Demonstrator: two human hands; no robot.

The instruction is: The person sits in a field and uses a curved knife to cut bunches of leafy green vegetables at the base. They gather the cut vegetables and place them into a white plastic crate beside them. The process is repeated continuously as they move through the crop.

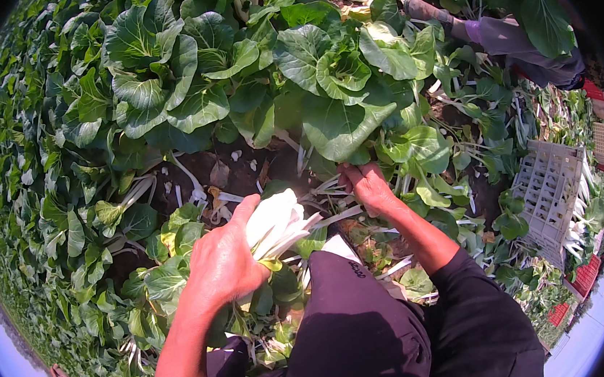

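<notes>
My left hand (224, 261) is closed around a head of leafy greens with thick white stalks (278, 223), its pale base pointing up. To the right, my right hand (368, 185) reaches low among leaves and stalks; its fingertips are partly covered, and whether they hold anything cannot be told. Just above it stands a large green leafy plant (332, 76) rooted in the row. Loose white stalks and trimmed leaves lie on the soil around both hands.
Dense leafy plants (149, 72) fill the upper left. A pale plastic crate (548, 192) with white-stalked greens is at right, red crates (586, 275) beyond it. Another person's sleeved arm (517, 42) is at upper right. My knee (341, 315) is below my hands.
</notes>
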